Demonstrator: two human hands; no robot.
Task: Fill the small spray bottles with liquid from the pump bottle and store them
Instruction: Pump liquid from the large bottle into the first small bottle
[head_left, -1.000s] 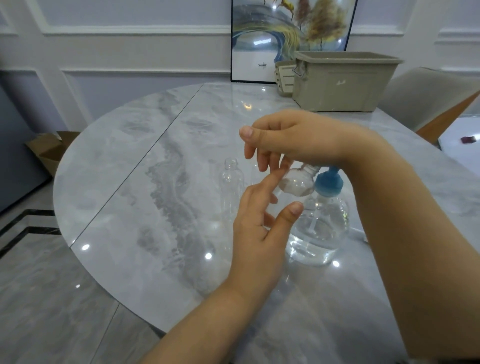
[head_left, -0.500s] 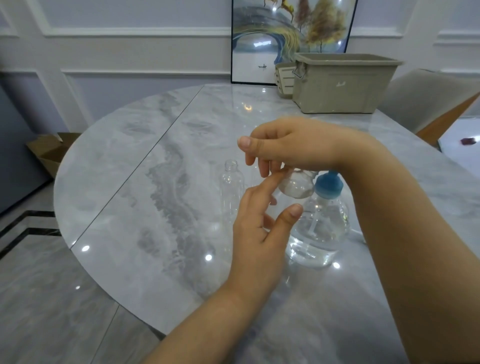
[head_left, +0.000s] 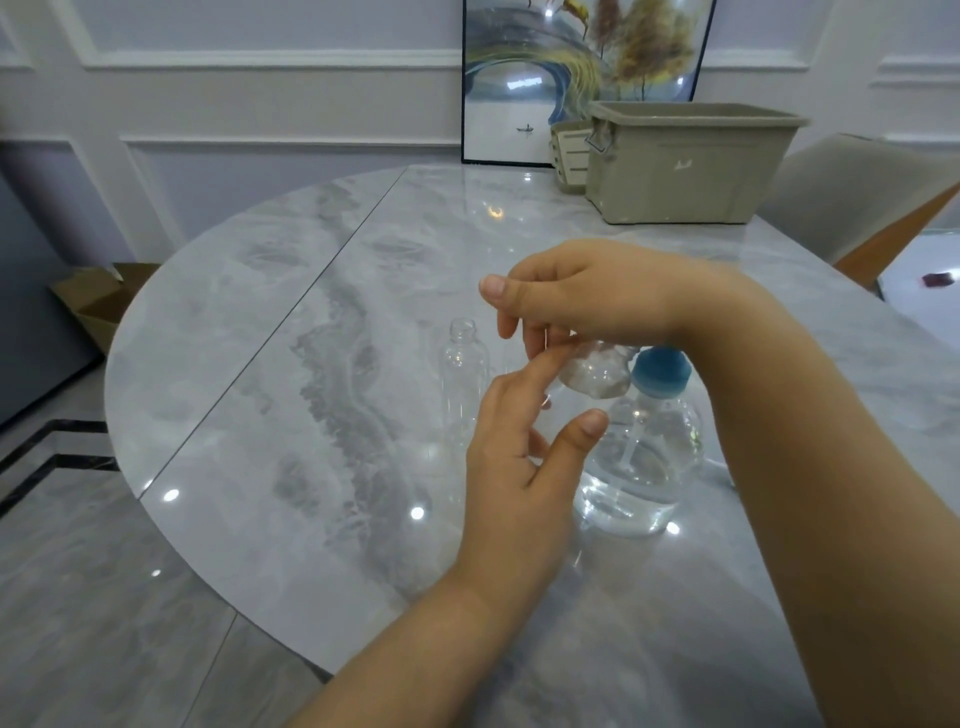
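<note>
The single head-worn camera is looking forward and down, close over the round grey marble table (head_left: 270, 364), walls rising at twelve o'clock.

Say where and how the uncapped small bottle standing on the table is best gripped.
Grip the empty small bottle around its straight mid-body, probably from its left side: it stands upright with an open neck, and both hands crowd its right.

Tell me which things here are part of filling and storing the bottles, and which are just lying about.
Part of the job:
pump bottle with blue top
small bottle in the right hand
open empty bottle standing on the table
left hand, fingertip at the held bottle
beige bin, probably for storing

Lying about:
framed picture
cardboard box
chair
</note>
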